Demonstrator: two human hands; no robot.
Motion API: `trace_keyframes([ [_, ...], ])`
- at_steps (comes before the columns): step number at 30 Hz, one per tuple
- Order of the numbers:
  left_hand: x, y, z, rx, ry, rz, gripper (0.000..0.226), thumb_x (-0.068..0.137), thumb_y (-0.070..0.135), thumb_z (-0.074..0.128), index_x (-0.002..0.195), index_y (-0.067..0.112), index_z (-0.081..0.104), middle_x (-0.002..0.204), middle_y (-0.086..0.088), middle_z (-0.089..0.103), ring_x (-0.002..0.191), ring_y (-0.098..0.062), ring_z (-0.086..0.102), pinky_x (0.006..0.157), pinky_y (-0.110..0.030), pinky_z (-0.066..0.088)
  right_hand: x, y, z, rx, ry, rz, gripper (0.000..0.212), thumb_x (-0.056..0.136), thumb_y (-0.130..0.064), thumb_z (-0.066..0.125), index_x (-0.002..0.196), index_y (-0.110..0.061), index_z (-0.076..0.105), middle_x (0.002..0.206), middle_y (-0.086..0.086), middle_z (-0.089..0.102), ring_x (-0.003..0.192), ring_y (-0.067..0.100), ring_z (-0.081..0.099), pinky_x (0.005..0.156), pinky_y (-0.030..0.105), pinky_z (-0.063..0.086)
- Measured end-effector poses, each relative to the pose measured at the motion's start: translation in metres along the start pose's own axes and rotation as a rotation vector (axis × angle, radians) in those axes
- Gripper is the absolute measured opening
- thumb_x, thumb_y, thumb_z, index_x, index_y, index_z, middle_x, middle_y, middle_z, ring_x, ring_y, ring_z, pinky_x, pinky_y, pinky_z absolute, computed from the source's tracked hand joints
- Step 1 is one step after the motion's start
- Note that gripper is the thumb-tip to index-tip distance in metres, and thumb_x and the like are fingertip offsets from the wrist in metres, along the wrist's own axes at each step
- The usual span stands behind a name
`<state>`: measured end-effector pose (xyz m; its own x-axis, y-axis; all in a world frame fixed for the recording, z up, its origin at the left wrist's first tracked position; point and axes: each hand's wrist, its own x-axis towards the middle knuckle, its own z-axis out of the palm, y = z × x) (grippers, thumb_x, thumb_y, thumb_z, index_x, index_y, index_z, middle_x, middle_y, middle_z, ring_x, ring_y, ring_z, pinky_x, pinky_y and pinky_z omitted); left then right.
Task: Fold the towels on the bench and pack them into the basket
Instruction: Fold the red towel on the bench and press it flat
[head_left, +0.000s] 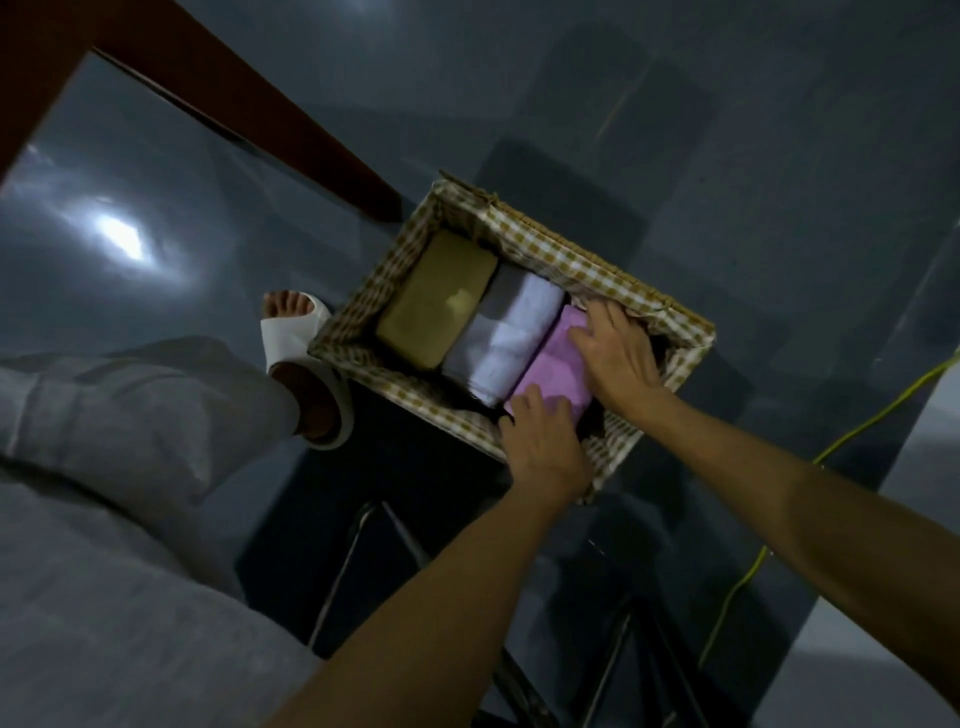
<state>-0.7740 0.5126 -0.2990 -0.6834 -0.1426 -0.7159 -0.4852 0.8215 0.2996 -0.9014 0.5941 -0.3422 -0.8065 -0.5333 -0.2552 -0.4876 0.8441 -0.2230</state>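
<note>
While the right hand (618, 364) lays straight, spread fingers (584, 332) on the pink towel (550, 376) at the basket (582, 260) end, the left hand (545, 447) presses its near edge, fingers barely bent.

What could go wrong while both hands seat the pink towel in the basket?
1. The pink towel sits tight against the white towel. Pressing by the left hand and right hand may bunch its fold.
2. The checked liner looks rumpled by the right hand and may get dragged in.
3. The yellow cable on the floor is a trip risk.
</note>
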Motion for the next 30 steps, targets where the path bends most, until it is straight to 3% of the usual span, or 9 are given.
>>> trace_keyframes([
  [4,0.015,-0.012,0.008,0.046,-0.278,0.075,0.097,0.081,0.038,0.074,0.159,0.026,0.017,0.167,-0.013,0.007,0.151,-0.041,0.015,0.118,-0.057,0.023,0.006,0.009,0.009,-0.061,-0.159,-0.028,0.051,0.087,-0.003,0.068,0.135,-0.006,0.053,0.139,0.023,0.047,0.117,0.043,0.055,0.086,0.05,0.055],
  [7,0.018,-0.02,-0.002,-0.034,-0.292,0.094,0.096,0.085,0.04,0.07,0.161,0.029,0.013,0.169,-0.013,0.006,0.152,-0.042,0.017,0.12,-0.057,0.024,0.007,0.007,0.005,-0.045,-0.209,0.038,0.056,0.088,-0.008,0.068,0.141,-0.014,0.049,0.143,0.017,0.043,0.12,0.04,0.053,0.092,0.048,0.054],
  [13,0.011,-0.054,-0.057,-0.27,-0.022,0.039,0.084,0.091,0.042,0.065,0.161,0.025,0.022,0.156,-0.017,0.034,0.141,-0.041,0.037,0.112,-0.049,0.036,0.014,-0.018,-0.027,0.072,-0.22,0.06,0.038,0.083,-0.015,0.069,0.12,-0.012,0.062,0.125,0.014,0.06,0.11,0.037,0.061,0.088,0.048,0.055],
  [17,0.002,-0.092,-0.116,-0.256,0.166,0.069,0.073,0.091,0.041,0.065,0.155,0.022,0.035,0.147,-0.019,0.044,0.133,-0.042,0.044,0.107,-0.049,0.042,0.021,-0.051,-0.059,0.17,-0.208,0.038,0.042,0.086,-0.026,0.071,0.127,-0.017,0.063,0.125,0.012,0.062,0.112,0.034,0.062,0.092,0.047,0.054],
  [23,-0.038,-0.13,-0.212,-0.253,0.51,0.148,0.057,0.088,0.036,0.066,0.141,0.024,0.048,0.124,-0.012,0.052,0.117,-0.037,0.052,0.093,-0.051,0.049,0.054,-0.142,-0.131,0.257,-0.035,-0.193,0.034,0.085,-0.028,0.075,0.116,-0.016,0.069,0.107,0.01,0.063,0.101,0.031,0.062,0.084,0.033,0.046],
  [27,-0.081,-0.165,-0.261,-0.229,0.73,0.205,0.052,0.093,0.036,0.065,0.141,0.026,0.048,0.123,-0.006,0.052,0.117,-0.028,0.05,0.09,-0.047,0.051,0.071,-0.212,-0.182,0.286,0.072,-0.336,0.039,0.086,-0.039,0.068,0.12,-0.02,0.065,0.113,0.005,0.06,0.104,0.025,0.061,0.087,0.04,0.052],
  [30,-0.116,-0.202,-0.295,-0.248,0.822,0.209,0.051,0.094,0.035,0.067,0.141,0.029,0.049,0.122,-0.001,0.052,0.112,-0.023,0.055,0.089,-0.046,0.053,0.078,-0.267,-0.212,0.288,0.128,-0.441,0.038,0.091,-0.032,0.072,0.124,-0.015,0.065,0.119,0.009,0.061,0.11,0.027,0.058,0.094,0.043,0.05],
])
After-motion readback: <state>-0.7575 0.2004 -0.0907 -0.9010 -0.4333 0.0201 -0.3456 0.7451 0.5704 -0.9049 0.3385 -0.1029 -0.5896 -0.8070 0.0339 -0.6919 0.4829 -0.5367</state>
